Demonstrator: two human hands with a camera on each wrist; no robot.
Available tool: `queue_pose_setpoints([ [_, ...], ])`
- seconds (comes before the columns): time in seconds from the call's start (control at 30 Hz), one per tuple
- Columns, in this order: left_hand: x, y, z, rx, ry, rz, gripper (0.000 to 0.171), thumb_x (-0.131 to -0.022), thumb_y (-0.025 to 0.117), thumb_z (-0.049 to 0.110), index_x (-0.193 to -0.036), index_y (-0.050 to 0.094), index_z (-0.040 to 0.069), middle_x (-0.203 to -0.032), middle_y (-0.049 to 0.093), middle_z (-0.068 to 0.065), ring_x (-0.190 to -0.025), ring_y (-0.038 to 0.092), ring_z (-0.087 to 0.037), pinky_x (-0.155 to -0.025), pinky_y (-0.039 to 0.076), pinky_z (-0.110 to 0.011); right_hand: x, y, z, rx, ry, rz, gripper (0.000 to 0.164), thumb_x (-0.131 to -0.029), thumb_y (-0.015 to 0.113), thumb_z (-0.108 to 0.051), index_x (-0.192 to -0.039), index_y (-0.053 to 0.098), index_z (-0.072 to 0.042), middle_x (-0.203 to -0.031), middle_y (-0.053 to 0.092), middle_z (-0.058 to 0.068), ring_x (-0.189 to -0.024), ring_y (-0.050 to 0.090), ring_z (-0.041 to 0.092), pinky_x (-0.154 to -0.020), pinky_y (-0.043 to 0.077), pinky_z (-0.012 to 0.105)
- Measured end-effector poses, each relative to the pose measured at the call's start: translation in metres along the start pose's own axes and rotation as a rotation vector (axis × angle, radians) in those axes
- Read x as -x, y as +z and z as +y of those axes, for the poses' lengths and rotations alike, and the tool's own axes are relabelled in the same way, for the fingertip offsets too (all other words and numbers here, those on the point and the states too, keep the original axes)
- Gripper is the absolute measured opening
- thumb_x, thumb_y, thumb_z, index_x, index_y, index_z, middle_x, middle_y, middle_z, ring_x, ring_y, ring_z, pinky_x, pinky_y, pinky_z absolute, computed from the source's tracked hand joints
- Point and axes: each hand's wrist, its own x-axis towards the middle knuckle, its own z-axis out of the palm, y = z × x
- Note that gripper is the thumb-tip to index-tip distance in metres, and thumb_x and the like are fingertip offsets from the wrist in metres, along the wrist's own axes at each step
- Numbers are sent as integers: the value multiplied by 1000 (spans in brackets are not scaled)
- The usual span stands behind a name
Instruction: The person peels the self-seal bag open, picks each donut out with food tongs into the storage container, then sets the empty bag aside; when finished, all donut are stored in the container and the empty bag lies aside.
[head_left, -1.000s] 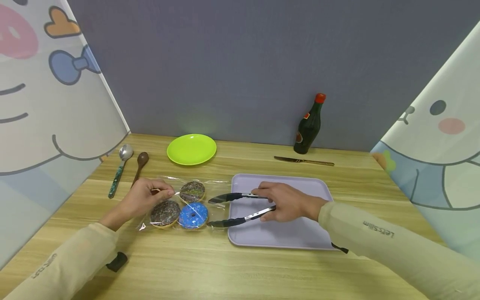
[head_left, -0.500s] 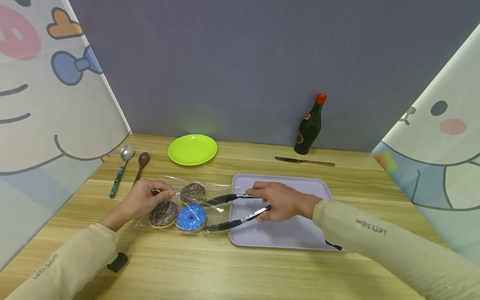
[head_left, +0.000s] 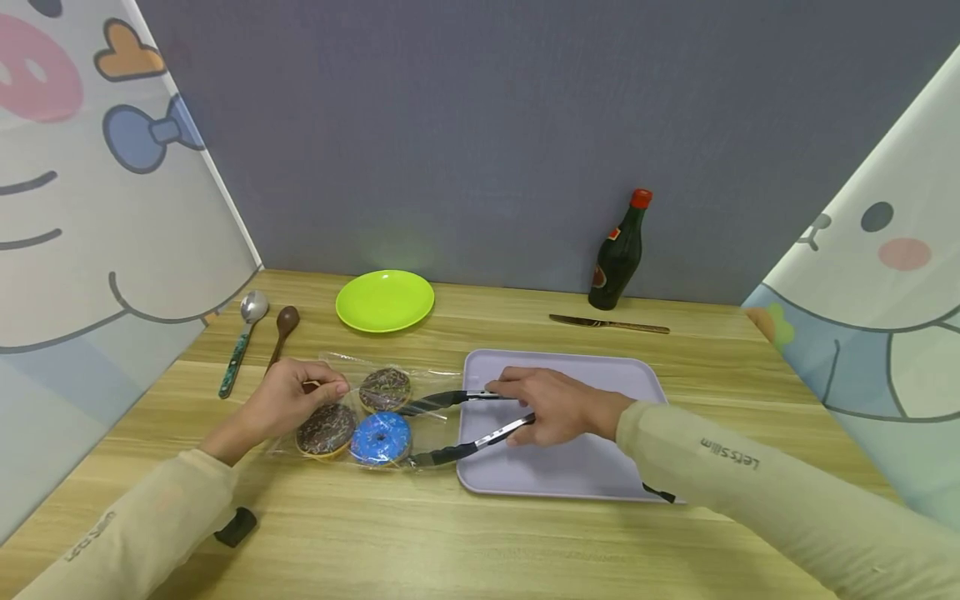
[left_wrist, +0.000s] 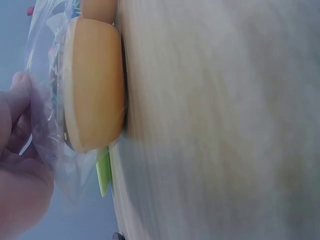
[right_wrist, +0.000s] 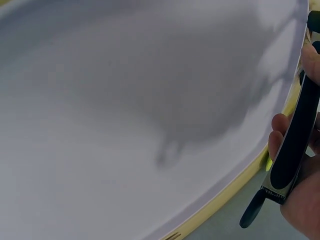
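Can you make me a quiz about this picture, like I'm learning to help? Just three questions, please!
1. How many donuts can you see in the head view?
2. What does the left hand pinch?
A: the plate
B: the clear bag
C: the bottle
3. True or false: the right hand is holding a spoon.

Key:
1. Three.
2. B.
3. False; the right hand holds the tongs.

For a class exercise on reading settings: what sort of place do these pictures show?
Probably a small staged tabletop booth rather than a working kitchen: a plain grey panel at the back and cartoon-printed side panels wall in a wood-grain table.
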Motion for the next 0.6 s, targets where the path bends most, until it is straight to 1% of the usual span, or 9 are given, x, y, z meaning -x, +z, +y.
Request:
queue_pose_setpoints([
  [0.2,0,0,1,-6,1,3,7,-85,68,-1,-82,73,3,-77,67,0,-66,58,-8,-55,51,-23,-3,3,-4,14,-29,17,66,-81,74,-32,-134,51,-1,-114,53,0,-77,56,14,-69,45,27],
  [0.47,3,-2,1,-9,-34,-7,6,-86,68,1,-83,73,2,-78,67,0,-68,60,-7,-58,52,-23,-2,6,-7,33,-10,29,63,-82,73,-34,-133,53,-3,-110,54,0,-71,47,8,-64,42,25],
  [0.6,3,-3,2,-8,-46,-7,6,-86,68,2,-83,73,2,-78,67,0,-69,61,-7,-59,53,-23,1,8,-8,27,-5,36,62,-82,72,-34,-133,52,-4,-109,53,-1,-69,46,7,-62,41,24],
])
